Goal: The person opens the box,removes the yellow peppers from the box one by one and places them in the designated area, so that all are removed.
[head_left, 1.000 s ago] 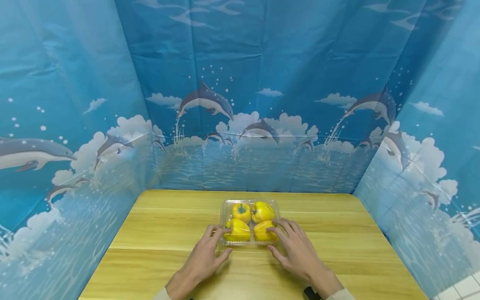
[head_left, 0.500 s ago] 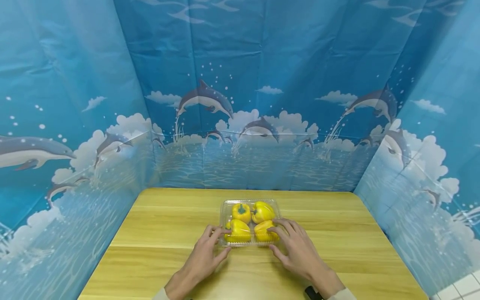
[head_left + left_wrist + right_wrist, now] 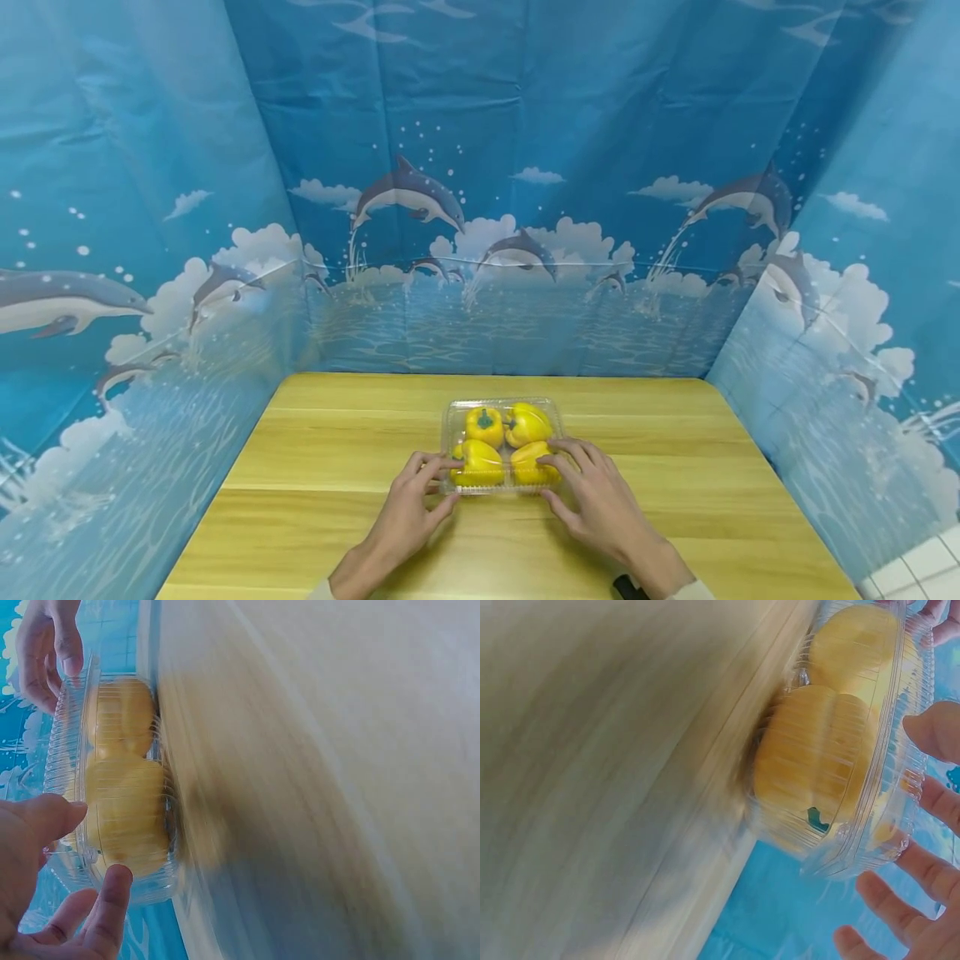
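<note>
A clear plastic clamshell box (image 3: 504,485) stands on the table with its lid down. Inside lie several yellow bell peppers (image 3: 480,463), one with its green stem facing up. My left hand (image 3: 405,508) is at the box's near left corner, fingertips on the lid, thumb by the front edge. At the near right corner is my right hand (image 3: 596,500), its fingers spread over the lid's edge and its thumb in front. Both wrist views show the ribbed box wall with peppers behind it; neither hand's fingers close around the box. Contact of each fingertip is hard to judge.
The box sits on a wooden table (image 3: 337,433) with rounded far corners. Blue curtains (image 3: 495,333) printed with dolphins surround its back and sides. White floor tiles (image 3: 930,560) show at the lower right. A black strap (image 3: 628,587) is at my right wrist.
The head view has shifted very slightly. The box and peppers stay in place, and both hands keep nearly the same position beside them.
</note>
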The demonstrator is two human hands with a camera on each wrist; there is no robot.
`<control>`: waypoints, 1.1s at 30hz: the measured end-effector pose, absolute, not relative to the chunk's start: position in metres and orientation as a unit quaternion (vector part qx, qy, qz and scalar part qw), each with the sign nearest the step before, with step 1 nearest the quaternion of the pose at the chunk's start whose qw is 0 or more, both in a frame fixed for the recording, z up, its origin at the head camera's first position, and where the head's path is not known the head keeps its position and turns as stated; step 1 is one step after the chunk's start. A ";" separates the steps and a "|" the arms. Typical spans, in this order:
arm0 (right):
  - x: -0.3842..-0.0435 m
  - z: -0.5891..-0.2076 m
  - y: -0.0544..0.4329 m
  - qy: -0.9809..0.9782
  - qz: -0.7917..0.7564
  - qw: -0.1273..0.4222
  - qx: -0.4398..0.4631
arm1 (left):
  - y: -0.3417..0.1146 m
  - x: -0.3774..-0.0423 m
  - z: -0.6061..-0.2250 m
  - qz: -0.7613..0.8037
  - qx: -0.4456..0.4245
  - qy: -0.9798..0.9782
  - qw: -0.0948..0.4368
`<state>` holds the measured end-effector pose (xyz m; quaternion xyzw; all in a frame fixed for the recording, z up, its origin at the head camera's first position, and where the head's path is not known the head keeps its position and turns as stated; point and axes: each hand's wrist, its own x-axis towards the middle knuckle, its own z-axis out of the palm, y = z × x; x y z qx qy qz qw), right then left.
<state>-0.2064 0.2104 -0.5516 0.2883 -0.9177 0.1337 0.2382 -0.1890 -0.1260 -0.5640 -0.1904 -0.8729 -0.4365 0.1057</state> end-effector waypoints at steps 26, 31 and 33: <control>-0.188 -0.549 0.218 -0.905 0.124 0.273 0.303 | -0.131 -0.173 -0.562 -0.498 -0.184 -0.845 0.057; -0.185 -0.549 0.217 -0.904 0.124 0.274 0.303 | -0.132 -0.169 -0.562 -0.501 -0.183 -0.844 0.055; -0.185 -0.548 0.216 -0.905 0.121 0.274 0.301 | -0.132 -0.168 -0.562 -0.502 -0.181 -0.844 0.054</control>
